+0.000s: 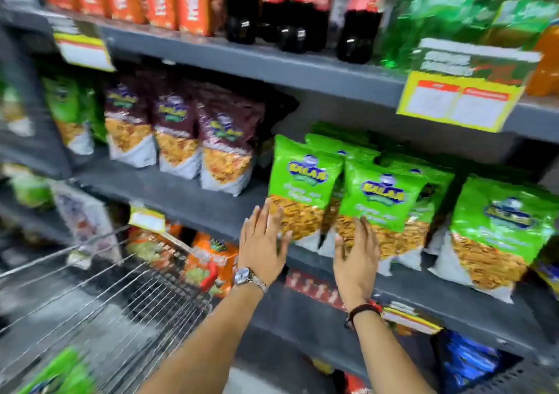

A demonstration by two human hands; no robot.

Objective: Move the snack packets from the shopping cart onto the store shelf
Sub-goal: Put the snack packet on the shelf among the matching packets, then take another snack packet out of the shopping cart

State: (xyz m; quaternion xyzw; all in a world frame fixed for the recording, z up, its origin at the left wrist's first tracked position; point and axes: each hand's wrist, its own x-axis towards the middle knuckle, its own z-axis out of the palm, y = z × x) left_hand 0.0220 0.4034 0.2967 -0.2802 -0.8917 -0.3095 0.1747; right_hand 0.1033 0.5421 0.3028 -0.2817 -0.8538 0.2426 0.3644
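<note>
Two green snack packets stand side by side at the front of the grey middle shelf [187, 194]. My left hand [263, 242] lies flat with spread fingers against the lower part of the left packet [302, 182]. My right hand [357, 254] rests the same way on the right packet [381, 200]. Neither hand wraps around its packet. More green packets stand behind them and to the right [499, 230]. The wire shopping cart [106, 288] is at the lower left, with a blurred green packet [63, 375] in it.
Maroon snack packets [181, 133] fill the left part of the same shelf. Dark soda bottles [290, 9] and orange packs stand on the shelf above, with a yellow price tag [456, 103] hanging from its edge. Orange packets [208, 260] sit on the lower shelf.
</note>
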